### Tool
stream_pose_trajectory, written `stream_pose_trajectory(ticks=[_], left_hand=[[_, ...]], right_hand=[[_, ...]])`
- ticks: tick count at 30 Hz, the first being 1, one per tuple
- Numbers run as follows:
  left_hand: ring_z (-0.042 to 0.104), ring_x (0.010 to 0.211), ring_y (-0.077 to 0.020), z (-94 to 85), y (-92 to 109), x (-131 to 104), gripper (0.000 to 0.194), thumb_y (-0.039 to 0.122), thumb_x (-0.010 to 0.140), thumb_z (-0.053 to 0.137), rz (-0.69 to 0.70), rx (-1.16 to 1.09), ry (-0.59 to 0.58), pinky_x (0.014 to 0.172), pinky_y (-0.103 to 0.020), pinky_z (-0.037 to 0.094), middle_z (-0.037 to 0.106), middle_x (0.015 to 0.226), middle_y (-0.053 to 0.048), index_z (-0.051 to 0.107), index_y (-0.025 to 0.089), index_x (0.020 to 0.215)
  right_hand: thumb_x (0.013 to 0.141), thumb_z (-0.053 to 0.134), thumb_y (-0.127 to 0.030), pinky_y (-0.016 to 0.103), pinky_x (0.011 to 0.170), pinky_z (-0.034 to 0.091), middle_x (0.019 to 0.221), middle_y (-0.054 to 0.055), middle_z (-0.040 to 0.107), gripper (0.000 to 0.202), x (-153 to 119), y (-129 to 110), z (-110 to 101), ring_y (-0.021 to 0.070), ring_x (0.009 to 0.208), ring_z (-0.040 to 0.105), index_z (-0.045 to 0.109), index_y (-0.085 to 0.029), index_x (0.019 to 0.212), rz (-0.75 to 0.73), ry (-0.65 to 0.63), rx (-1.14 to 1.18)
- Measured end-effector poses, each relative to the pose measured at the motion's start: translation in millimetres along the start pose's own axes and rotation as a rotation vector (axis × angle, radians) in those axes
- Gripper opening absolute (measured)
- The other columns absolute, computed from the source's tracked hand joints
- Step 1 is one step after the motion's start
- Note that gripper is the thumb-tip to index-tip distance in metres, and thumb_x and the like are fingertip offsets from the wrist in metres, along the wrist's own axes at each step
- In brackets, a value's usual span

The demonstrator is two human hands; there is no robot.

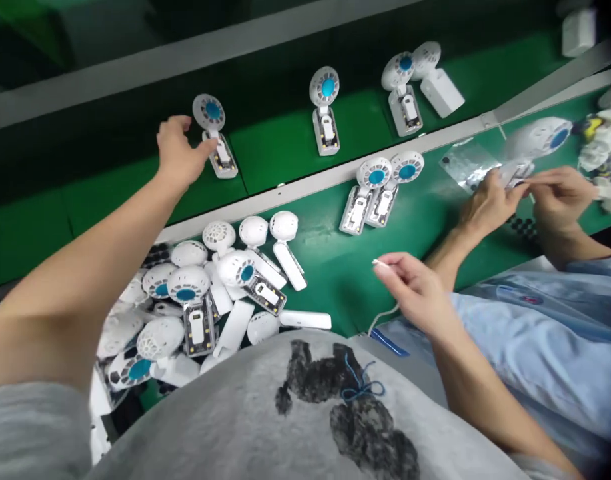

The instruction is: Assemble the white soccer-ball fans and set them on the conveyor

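Observation:
At the upper left, my left hand (180,153) reaches over the green belt with fingers apart. Its thumb overlaps the neck of a white handheld fan (224,160) with a blue hub and an uncovered handle; whether it touches is hard to tell. Over the bench, thumb and fingertips of my right hand (418,297) pinch the small white end of a cable (382,317), which hangs below the hand. Two more open-handled fans (356,210) lie side by side on the green bench, just beyond my right hand.
Several fans are heaped on the bench (330,287) at left, near my body. More stand along the belt (275,140), behind a metal rail (285,193). At right, a co-worker's hands (485,207) work on a fan beside a clear plastic bag (468,163).

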State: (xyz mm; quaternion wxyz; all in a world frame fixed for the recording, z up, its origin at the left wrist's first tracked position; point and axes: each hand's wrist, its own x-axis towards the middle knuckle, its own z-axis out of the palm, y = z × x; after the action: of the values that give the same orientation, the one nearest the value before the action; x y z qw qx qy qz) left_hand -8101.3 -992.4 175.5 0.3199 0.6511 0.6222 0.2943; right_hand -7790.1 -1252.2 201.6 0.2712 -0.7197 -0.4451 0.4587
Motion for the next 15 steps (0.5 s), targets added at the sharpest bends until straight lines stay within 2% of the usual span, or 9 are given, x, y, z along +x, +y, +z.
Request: stream_pose_trajectory(ticks=[1, 2, 3, 5, 6, 8, 11, 13, 15], left_hand=[[0.039, 0.113, -0.0191, -8.5, 11.0, -30.7, 0.045, 0.026, 0.069, 0.068, 0.028, 0.035, 0.067, 0.092, -0.036, 0.028, 0.045, 0.124, -0.005, 0.048, 0.017, 0.108], [0.046, 0.104, -0.0186, -16.4, 21.7, -64.9, 0.038, 0.03, 0.073, 0.066, 0.055, 0.05, 0.054, 0.085, -0.035, 0.036, 0.048, 0.12, -0.003, 0.051, 0.023, 0.106], [0.05, 0.094, -0.0189, -23.0, 31.1, -101.1, 0.031, 0.034, 0.076, 0.063, 0.107, 0.071, -0.01, 0.078, -0.035, 0.04, 0.052, 0.111, -0.003, 0.053, 0.025, 0.104], [0.053, 0.081, -0.0178, -30.0, 42.8, -172.5, 0.023, 0.036, 0.077, 0.061, 0.135, -0.008, -0.292, 0.071, -0.033, 0.044, 0.056, 0.096, -0.003, 0.056, 0.026, 0.098], [0.053, 0.079, -0.0174, -30.2, 44.2, -204.6, 0.021, 0.036, 0.076, 0.062, 0.103, -0.04, -0.429, 0.069, -0.031, 0.044, 0.057, 0.094, -0.003, 0.058, 0.026, 0.094], [0.053, 0.072, -0.0162, -25.8, 37.7, -256.6, 0.02, 0.037, 0.075, 0.062, -0.056, -0.09, -0.622, 0.065, -0.029, 0.043, 0.058, 0.088, -0.003, 0.06, 0.024, 0.09], [0.053, 0.065, -0.0157, -16.2, 13.0, -305.1, 0.026, 0.042, 0.073, 0.061, -0.361, -0.236, -0.771, 0.06, -0.027, 0.041, 0.058, 0.074, -0.002, 0.061, 0.022, 0.089], [0.054, 0.066, -0.0166, -12.4, -3.7, -323.3, 0.028, 0.046, 0.069, 0.063, -0.511, -0.398, -0.784, 0.062, -0.028, 0.041, 0.058, 0.07, -0.003, 0.062, 0.021, 0.082], [0.056, 0.069, -0.0182, -10.2, -12.0, -333.0, 0.029, 0.046, 0.064, 0.067, -0.596, -0.529, -0.766, 0.066, -0.03, 0.042, 0.061, 0.071, -0.004, 0.063, 0.02, 0.076]], right_hand=[[0.081, 0.057, -0.044, 0.024, 0.05, 0.032, 0.056, -0.005, 0.044, 0.025, -2.2, 4.7, 9.0, 0.0116, 0.049, 0.041, 0.054, -0.021, 0.09, -0.03, -0.075, -0.108], [0.078, 0.06, -0.044, 0.025, 0.053, 0.034, 0.057, -0.004, 0.047, 0.028, -4.9, 9.7, 20.6, 0.0125, 0.052, 0.045, 0.055, -0.02, 0.093, -0.062, -0.175, -0.22], [0.076, 0.063, -0.043, 0.025, 0.056, 0.036, 0.06, -0.003, 0.05, 0.032, -8.1, 14.6, 34.1, 0.0138, 0.055, 0.048, 0.056, -0.019, 0.096, -0.089, -0.292, -0.326], [0.068, 0.071, -0.038, 0.026, 0.062, 0.038, 0.077, 0.003, 0.059, 0.04, -14.5, 23.5, 62.1, 0.0182, 0.069, 0.055, 0.058, -0.019, 0.1, -0.146, -0.484, -0.513], [0.065, 0.073, -0.036, 0.027, 0.065, 0.038, 0.086, 0.006, 0.06, 0.041, -17.3, 27.1, 74.3, 0.0207, 0.076, 0.056, 0.059, -0.018, 0.1, -0.161, -0.527, -0.582], [0.063, 0.072, -0.032, 0.028, 0.067, 0.038, 0.096, 0.011, 0.06, 0.039, -21.2, 32.9, 91.3, 0.0238, 0.084, 0.056, 0.06, -0.017, 0.097, -0.174, -0.543, -0.65], [0.062, 0.071, -0.032, 0.026, 0.062, 0.038, 0.086, 0.008, 0.061, 0.029, -23.4, 38.3, 94.1, 0.0215, 0.076, 0.057, 0.063, -0.016, 0.084, -0.161, -0.546, -0.637], [0.059, 0.073, -0.035, 0.023, 0.054, 0.036, 0.073, 0.003, 0.061, 0.026, -25.4, 39.5, 83.9, 0.0176, 0.066, 0.056, 0.062, -0.016, 0.073, -0.142, -0.583, -0.599], [0.061, 0.072, -0.038, 0.02, 0.049, 0.035, 0.065, -0.001, 0.059, 0.026, -30.2, 36.1, 70.4, 0.0142, 0.06, 0.055, 0.06, -0.017, 0.071, -0.126, -0.619, -0.547]])
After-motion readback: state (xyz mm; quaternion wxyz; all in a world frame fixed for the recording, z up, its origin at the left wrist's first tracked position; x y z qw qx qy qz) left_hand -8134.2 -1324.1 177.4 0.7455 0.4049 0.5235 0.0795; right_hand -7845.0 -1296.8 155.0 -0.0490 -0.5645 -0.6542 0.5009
